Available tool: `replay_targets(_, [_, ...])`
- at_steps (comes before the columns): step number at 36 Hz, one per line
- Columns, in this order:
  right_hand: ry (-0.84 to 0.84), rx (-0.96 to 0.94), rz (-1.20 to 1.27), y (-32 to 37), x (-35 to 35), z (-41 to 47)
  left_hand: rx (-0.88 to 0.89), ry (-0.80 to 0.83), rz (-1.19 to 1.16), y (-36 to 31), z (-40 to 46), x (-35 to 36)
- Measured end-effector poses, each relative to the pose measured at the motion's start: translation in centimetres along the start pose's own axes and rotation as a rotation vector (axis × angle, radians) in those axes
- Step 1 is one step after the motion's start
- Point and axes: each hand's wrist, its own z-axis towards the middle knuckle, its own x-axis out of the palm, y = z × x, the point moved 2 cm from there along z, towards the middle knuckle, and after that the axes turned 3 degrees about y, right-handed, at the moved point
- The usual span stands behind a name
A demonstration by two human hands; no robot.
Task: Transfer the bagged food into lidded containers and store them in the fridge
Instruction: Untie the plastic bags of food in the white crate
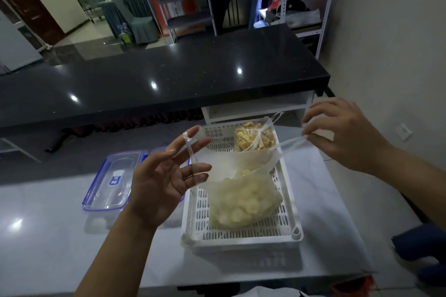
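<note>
Left hand [166, 176] is nearest, palm up over the white table [72, 236], fingers spread and mostly straight. One handle loop of the clear bag of pale food [243, 202] is hooked over a fingertip and drapes down across the other fingers. Right hand [337, 135] is up at the right, well apart from the left, thumb and fingertips pinching the bag's other handle and drawing it taut. Bag mouth is stretched open between the two hands. Bag body sits in the white perforated basket [200, 214] on the table, near end. Second bag [253, 137], knotted, yellow-brown contents, lies at the basket's far end. Clear container lid with blue clips [111, 183] lies flat on the table just left of the left hand, partly behind it. Black counter [169, 79] runs beyond the table.
</note>
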Motion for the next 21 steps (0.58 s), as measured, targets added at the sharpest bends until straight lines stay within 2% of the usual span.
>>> replay_targets(2, [0.01,0.23,0.337,0.7,0.1,0.4,0.004,0.001,0.013,0.0,0.0,0.2])
replay_targets(5, [0.203,0.51,0.846,1.6,0.6,1.1,0.01,0.014,0.029,-0.1,0.2,0.8])
replay_targets(10, [0.344,0.767,1.398,1.8,0.4,1.9,0.031,0.016,0.013,-0.2,0.5,0.9])
replay_targets(12, [0.383,0.802,1.55,1.8,0.2,1.8,0.048,-0.004,-0.012,-0.2,0.5,0.6])
replay_targets(14, [0.38,0.823,1.586,1.8,0.3,1.8,0.057,-0.034,-0.026,-0.2,0.4,0.2])
replay_targets(16, [0.328,0.773,1.474,1.9,0.2,1.9,0.054,-0.044,-0.026,-0.2,0.3,0.0])
replay_targets(20, [0.365,0.51,1.027,1.6,-0.3,1.9,0.033,-0.037,-0.008,-0.1,0.3,-0.1])
replay_targets(21, [0.346,0.431,0.802,1.0,-0.3,1.8,0.029,-0.034,0.0,-0.1,0.3,-0.2])
